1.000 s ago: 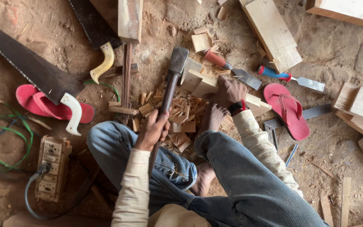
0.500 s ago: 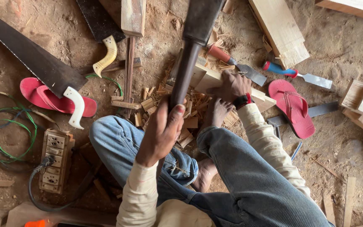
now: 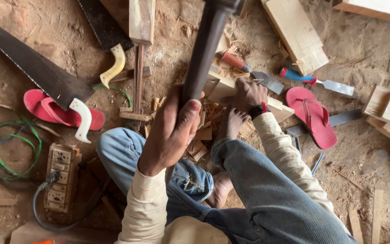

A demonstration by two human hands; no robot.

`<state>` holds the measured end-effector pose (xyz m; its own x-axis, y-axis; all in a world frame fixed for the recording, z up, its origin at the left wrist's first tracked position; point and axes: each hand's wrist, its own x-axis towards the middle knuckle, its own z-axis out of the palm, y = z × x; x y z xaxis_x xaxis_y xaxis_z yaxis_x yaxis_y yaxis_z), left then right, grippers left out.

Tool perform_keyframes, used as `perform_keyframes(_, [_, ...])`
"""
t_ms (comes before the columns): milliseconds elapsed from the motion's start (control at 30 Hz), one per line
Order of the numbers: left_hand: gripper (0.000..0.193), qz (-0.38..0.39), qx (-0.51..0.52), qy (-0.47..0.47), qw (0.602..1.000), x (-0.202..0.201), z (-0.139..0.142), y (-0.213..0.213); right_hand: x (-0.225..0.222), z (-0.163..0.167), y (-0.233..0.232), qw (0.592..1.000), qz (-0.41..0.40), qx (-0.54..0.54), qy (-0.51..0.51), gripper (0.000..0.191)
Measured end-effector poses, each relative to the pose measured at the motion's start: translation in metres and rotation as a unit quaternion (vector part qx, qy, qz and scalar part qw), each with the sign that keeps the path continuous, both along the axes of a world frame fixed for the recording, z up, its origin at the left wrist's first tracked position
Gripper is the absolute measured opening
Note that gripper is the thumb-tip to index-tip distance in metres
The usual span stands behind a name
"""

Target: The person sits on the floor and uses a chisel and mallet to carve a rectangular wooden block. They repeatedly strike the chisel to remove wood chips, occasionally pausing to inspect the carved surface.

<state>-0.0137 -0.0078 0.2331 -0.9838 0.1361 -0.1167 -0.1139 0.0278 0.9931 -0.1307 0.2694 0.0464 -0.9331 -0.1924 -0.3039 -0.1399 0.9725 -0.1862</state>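
Note:
My left hand is shut around the dark wooden handle of a hammer-like tool, raised high so its head is cut off at the top edge. On the ground, my right hand presses on a pale wood block. My bare foot rests against the block among wood chips. I sit on the dirt floor in blue jeans and cream sleeves.
A red-handled chisel and a blue-handled chisel lie beyond the block. Two hand saws lie to the left, with red flip-flops, a socket box, green wire and planks.
My left hand has swung the tool up from the wood block towards the camera, so its head has left the view. My right hand stays on the block.

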Motion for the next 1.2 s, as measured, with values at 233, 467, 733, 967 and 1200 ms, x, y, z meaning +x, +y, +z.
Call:
perform_keyframes(233, [0.03,-0.04,0.021,-0.246,0.968,-0.009,-0.072,0.024,-0.008,-0.006,0.0,0.999,-0.004,0.024,-0.044,0.082])
perform_keyframes(467, [0.037,-0.019,0.081,-0.095,0.992,-0.023,-0.003,-0.005,0.002,0.003,0.0,1.0,-0.021,0.009,-0.007,0.082])
perform_keyframes(733, [0.036,-0.046,0.033,-0.036,0.998,-0.019,-0.013,-0.007,-0.011,0.011,-0.009,0.999,-0.025,0.01,-0.041,0.081])
perform_keyframes(967, [0.03,-0.035,0.005,-0.152,0.988,-0.025,-0.04,0.007,0.006,0.004,-0.006,1.0,-0.028,-0.003,0.003,0.076])
perform_keyframes(1200, [0.042,-0.039,0.013,0.121,0.992,-0.032,0.057,-0.027,0.004,0.006,-0.009,0.999,-0.017,-0.031,0.038,0.074])
